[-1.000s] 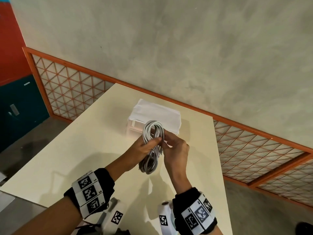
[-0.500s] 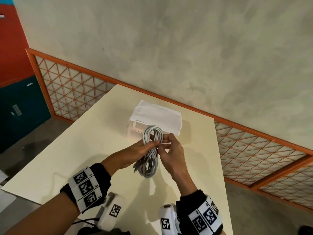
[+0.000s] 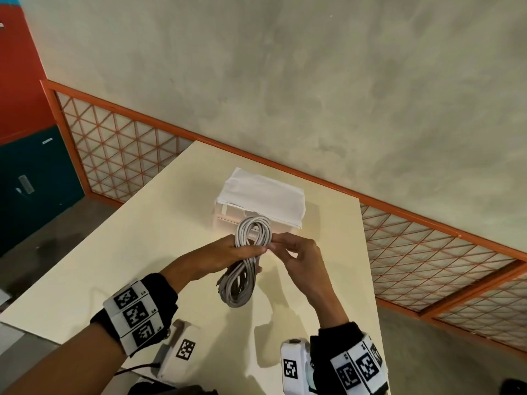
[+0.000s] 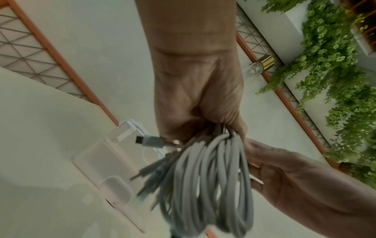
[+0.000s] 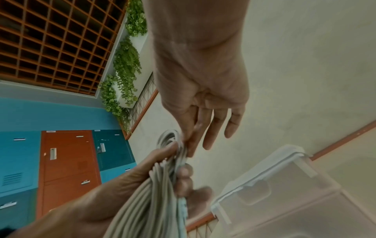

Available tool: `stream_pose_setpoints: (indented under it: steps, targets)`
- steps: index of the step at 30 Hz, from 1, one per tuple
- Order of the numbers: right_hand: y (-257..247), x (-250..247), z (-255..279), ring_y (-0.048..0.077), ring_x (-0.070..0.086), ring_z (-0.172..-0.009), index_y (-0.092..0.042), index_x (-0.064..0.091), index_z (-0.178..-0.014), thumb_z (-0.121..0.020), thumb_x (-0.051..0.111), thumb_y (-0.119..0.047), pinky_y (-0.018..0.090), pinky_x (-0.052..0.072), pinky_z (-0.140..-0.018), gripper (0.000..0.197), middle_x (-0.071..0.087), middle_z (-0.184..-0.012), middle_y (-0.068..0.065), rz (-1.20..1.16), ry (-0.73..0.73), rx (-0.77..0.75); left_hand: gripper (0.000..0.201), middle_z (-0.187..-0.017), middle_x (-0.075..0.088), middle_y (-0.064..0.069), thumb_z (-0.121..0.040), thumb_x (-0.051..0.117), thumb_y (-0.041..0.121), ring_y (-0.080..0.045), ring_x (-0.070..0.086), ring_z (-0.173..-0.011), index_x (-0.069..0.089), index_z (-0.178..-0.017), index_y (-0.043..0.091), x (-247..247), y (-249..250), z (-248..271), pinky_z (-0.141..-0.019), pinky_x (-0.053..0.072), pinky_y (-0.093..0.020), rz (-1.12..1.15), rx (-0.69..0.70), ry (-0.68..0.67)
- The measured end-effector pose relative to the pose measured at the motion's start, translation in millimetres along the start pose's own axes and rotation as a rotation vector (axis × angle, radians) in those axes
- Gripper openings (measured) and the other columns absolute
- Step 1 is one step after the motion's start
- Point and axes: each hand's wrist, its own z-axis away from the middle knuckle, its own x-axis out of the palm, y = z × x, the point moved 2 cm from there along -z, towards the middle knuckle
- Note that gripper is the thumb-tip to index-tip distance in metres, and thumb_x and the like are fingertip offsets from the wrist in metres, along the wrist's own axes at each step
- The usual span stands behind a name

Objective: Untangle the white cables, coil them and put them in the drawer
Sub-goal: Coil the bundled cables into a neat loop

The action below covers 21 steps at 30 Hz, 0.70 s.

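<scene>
A coil of white cables (image 3: 242, 283) hangs above the cream table (image 3: 128, 252), pinched in at its middle into a figure of eight. My left hand (image 3: 236, 249) grips that middle in a fist (image 4: 199, 104), and the loops (image 4: 213, 185) hang below with a USB plug (image 4: 150, 140) sticking out. From the right, my right hand (image 3: 281, 248) pinches the strands at the same spot with thumb and forefinger (image 5: 189, 140), its other fingers straight. Just behind the coil stands the translucent drawer unit (image 3: 225, 220), with a white cloth (image 3: 262, 195) on top.
The table's far edge runs along an orange-framed lattice rail (image 3: 427, 243) below a grey wall. Its right edge (image 3: 370, 309) drops to the floor. Teal and orange lockers (image 5: 67, 161) stand off to the left.
The coil has come slightly lower and nearer to me. My right hand has slid out to the coil's right side, where it pinches the middle. My left hand keeps its grip.
</scene>
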Motion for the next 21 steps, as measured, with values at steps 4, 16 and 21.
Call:
stream_pose_setpoints:
  steps: [4,16,21]
  targets:
    - [0.4,3.8,1.6,0.006,0.067,-0.098,-0.023,0.046,-0.134,-0.081,0.056,-0.049,0.01,0.05,-0.077,0.06,0.068,-0.114,0.0,-0.245,0.027,0.109,0.026,-0.091,0.071,-0.009,-0.085,0.06,0.034,-0.024,0.07,-0.093,0.067,-0.1,0.014,3.1,2.1,-6.6,-0.082,0.045,-0.038,0.239,0.101,0.129]
    - [0.9,20.7,-3.1,0.02,0.063,-0.078,-0.015,0.068,-0.088,-0.065,0.082,-0.023,0.034,0.048,-0.078,0.029,0.067,-0.08,0.004,-0.316,-0.444,0.241,0.009,-0.08,0.069,0.006,-0.087,0.06,0.023,-0.009,0.065,-0.08,0.066,-0.088,0.016,6.7,23.0,-11.6,-0.072,0.047,-0.016,0.171,0.231,0.043]
    - [2.1,21.7,-1.5,0.02,0.063,-0.082,-0.008,0.067,-0.086,-0.07,0.071,-0.014,0.036,0.049,-0.08,0.018,0.068,-0.08,0.006,-0.25,-0.431,0.228,0.015,-0.083,0.07,0.005,-0.08,0.065,0.027,-0.009,0.064,-0.084,0.068,-0.089,0.015,6.9,23.3,-12.4,-0.078,0.048,-0.017,0.081,0.21,-0.011]
